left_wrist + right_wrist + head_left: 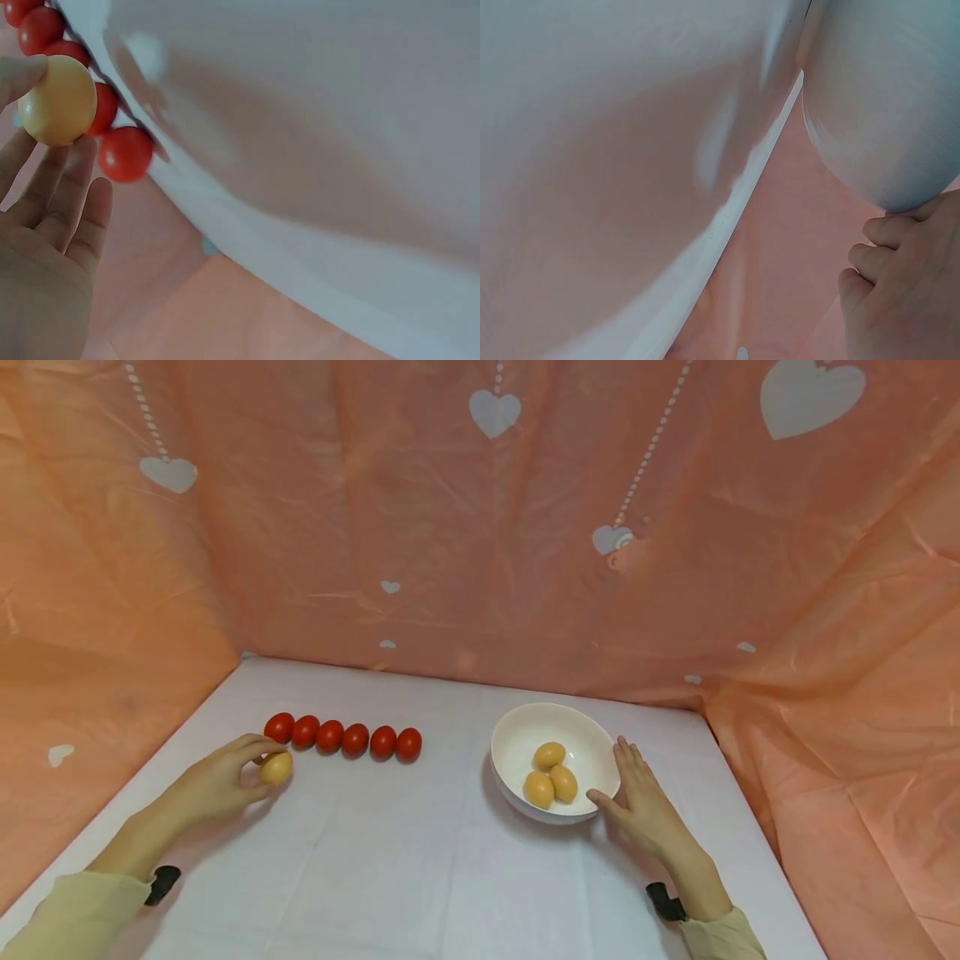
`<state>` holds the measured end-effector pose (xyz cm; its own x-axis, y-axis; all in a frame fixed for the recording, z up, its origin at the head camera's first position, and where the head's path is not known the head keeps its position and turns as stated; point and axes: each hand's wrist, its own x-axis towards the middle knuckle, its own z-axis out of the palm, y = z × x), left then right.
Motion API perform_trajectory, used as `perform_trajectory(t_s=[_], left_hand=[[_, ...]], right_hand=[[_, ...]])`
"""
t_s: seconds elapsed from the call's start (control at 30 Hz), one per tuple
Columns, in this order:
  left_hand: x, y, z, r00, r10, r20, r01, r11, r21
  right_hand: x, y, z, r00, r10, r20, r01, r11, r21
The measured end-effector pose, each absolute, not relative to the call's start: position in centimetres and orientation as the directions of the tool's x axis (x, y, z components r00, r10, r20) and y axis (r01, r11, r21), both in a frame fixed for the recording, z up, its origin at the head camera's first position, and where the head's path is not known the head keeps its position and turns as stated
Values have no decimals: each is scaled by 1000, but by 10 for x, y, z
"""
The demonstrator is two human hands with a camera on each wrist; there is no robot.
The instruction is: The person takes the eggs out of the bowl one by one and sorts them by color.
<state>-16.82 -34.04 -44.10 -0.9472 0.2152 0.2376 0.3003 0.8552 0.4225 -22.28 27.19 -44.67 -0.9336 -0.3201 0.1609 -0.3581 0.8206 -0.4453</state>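
My left hand [217,777] pinches a yellow egg [277,767] between thumb and fingers, just in front of the left end of a row of red eggs [330,737]. In the left wrist view, the yellow egg [58,101] sits at the fingertips, partly covering the red eggs behind it. On the right, a white bowl [517,731] holds three yellow eggs [550,755]. My right hand [645,806] rests against the bowl's right side, fingers extended along the outside and thumb at the near rim. The right wrist view shows the bowl's outer wall [885,97] touching the fingers.
A white cloth [375,860] covers the table. Orange-pink sheeting [450,527] with pale hearts hangs behind it and at both sides. A black band [162,885] is on the left wrist, another black band [666,902] on the right.
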Motion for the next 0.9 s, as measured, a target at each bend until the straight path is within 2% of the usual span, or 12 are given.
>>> perform_trajectory(t_s=[0.37, 0.63, 0.9], left_hand=[[-169, -364, -442, -959, 230, 167, 277, 893, 356], [-167, -374, -446, -942, 261, 211, 316, 902, 295], [-165, -374, -447, -952, 250, 179, 296, 901, 318]], right_hand=[[-223, 272, -447, -936, -317, 155, -353, 822, -447], [-222, 272, -445, -941, -309, 139, -338, 826, -451], [-223, 272, -446, -940, -310, 145, -342, 821, -458]])
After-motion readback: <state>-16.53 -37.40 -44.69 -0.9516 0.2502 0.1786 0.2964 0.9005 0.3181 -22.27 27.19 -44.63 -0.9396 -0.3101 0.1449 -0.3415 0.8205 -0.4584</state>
